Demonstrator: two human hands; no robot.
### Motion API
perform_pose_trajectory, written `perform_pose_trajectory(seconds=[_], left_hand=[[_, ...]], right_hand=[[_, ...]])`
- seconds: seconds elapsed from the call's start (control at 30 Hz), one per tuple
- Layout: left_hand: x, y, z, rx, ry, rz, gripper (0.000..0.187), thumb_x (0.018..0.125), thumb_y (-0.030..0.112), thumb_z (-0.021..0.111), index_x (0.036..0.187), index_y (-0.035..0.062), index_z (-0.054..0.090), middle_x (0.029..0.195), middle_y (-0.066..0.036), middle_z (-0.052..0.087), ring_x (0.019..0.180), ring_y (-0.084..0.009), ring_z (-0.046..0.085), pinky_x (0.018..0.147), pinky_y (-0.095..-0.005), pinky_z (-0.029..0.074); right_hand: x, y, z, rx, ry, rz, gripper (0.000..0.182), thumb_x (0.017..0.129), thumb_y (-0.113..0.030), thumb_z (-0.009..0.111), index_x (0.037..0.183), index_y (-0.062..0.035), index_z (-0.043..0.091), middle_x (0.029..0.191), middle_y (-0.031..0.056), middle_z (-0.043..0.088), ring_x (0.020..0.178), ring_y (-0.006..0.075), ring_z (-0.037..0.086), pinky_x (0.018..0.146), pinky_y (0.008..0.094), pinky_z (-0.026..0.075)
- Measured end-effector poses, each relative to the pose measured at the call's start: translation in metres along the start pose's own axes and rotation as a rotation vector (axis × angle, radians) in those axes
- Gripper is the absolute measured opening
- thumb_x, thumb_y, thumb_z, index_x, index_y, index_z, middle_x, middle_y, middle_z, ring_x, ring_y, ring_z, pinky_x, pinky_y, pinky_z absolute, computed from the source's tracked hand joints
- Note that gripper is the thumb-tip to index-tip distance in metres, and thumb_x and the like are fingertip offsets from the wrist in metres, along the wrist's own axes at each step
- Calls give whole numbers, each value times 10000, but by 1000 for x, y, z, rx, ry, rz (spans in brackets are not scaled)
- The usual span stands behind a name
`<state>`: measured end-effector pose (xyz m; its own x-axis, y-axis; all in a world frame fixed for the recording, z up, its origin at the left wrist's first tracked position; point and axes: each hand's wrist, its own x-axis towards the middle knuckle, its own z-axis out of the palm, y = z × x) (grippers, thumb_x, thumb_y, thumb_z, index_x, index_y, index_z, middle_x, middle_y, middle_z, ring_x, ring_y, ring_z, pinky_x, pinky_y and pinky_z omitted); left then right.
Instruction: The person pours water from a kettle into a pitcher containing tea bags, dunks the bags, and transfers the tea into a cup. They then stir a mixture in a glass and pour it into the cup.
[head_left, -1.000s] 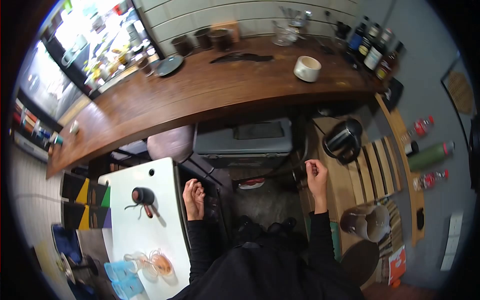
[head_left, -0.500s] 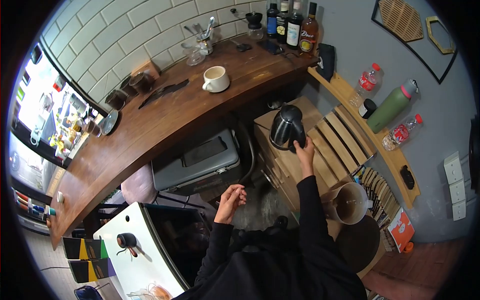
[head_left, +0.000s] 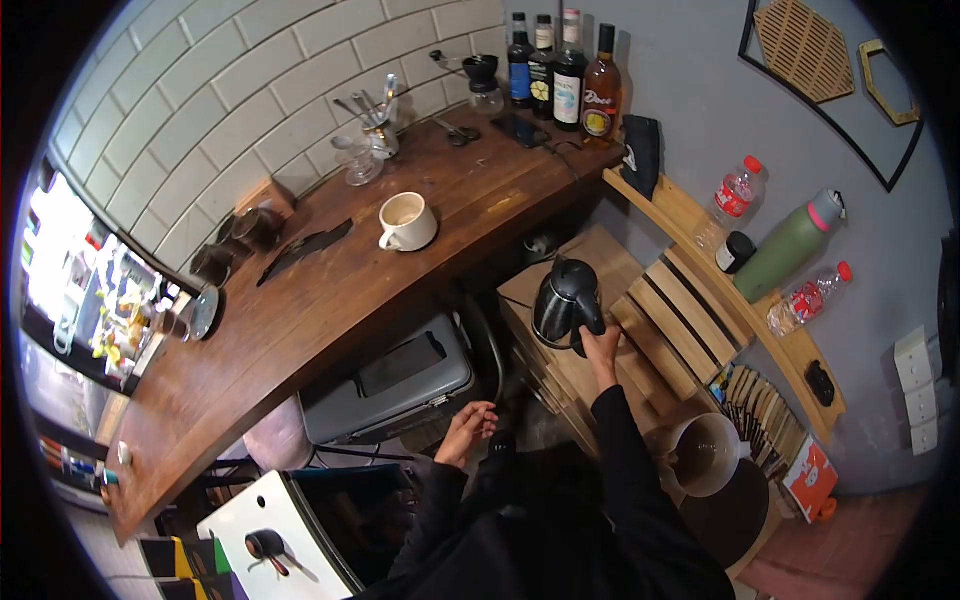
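Observation:
A black and steel electric kettle (head_left: pixel 566 302) is upright over the low wooden surface at centre right. My right hand (head_left: pixel 601 352) has its fingers wrapped round the kettle's handle. Below the counter's front edge, my left hand (head_left: pixel 465 434) hangs in the air, its fingers curled; whether anything lies between them is too small to tell. A cream mug (head_left: pixel 407 221) with its handle toward the lower left stands on the dark wooden counter (head_left: pixel 330 290), beyond both hands.
Several bottles (head_left: pixel 567 75) stand at the counter's back corner, near a hand grinder (head_left: pixel 484 85). A wall shelf (head_left: pixel 690 240) holds a green flask (head_left: pixel 790 250). A plastic pitcher (head_left: pixel 704 455) is beside my right forearm, and a grey case (head_left: pixel 390 385) lies under the counter.
The view has shifted, so the counter and kettle appear lower in the frame. My right hand still has the kettle's handle, and my left hand remains curled in the air.

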<state>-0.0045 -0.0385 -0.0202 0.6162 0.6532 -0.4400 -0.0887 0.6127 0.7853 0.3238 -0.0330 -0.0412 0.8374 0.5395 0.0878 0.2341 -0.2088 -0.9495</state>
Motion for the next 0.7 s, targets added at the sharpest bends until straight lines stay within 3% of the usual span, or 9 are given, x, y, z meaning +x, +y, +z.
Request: perform_pose_trajectory(seconds=[0.03,0.07,0.2,0.27,0.3,0.37,0.5,0.6,0.7], left_hand=[[10,5,-6,33,-25,-35,215,1025,214,487,1173,80,567,984,-3,610,859,-85,581,768,-241,482],[24,14,-11,68,-56,-56,217,1024,217,486,1174,83,568,989,-1,607,861,-85,579,771,-241,481],[58,41,-25,169,-134,-62,237,1021,247,494,1179,87,570,1006,-7,611,874,-95,583,790,-246,488],[71,56,-29,248,-173,-97,241,1021,250,492,1180,87,571,1010,-10,616,879,-97,586,793,-244,488],[74,60,-28,300,-194,-115,245,1021,254,491,1182,87,571,1015,-14,621,884,-99,588,797,-242,488],[82,64,-27,362,-252,-174,248,1020,256,491,1183,89,574,1015,-18,630,894,-98,594,798,-242,490],[100,55,-17,436,-369,-282,249,1017,254,499,1182,84,573,1012,-25,634,904,-91,601,800,-246,495],[111,43,3,494,-486,-372,262,1021,250,493,1184,60,570,1021,-31,636,887,-99,611,794,-243,499],[116,26,28,525,-666,-395,267,1019,263,507,1178,58,574,1011,-30,638,884,-105,615,793,-253,502]], right_hand=[[-7,-3,2,-71,135,-33,201,690,-112,706,694,73,627,636,153,651,640,260,671,632,403,502],[-5,-1,6,-95,105,-15,228,682,-127,716,705,83,632,657,177,666,660,310,682,647,423,507],[-19,-4,15,74,160,44,203,691,-100,710,717,88,635,639,147,662,628,216,661,618,383,502],[-32,6,19,408,259,127,164,692,-78,697,686,70,626,586,87,621,584,153,607,587,349,487],[-42,0,15,400,303,152,164,692,-78,697,686,70,626,586,87,621,584,153,607,587,349,487],[-54,-45,-6,194,324,-53,218,685,-30,669,558,6,496,533,-54,473,499,37,426,450,282,331],[-89,-89,-57,144,315,-8,215,681,-28,669,555,-8,496,537,-67,441,502,29,394,442,276,304],[-122,-129,-102,41,184,40,135,693,-72,676,659,34,600,534,19,542,512,81,523,497,293,415],[-158,-171,-141,29,310,44,125,689,-65,676,704,46,619,559,32,570,534,94,540,518,295,428]])
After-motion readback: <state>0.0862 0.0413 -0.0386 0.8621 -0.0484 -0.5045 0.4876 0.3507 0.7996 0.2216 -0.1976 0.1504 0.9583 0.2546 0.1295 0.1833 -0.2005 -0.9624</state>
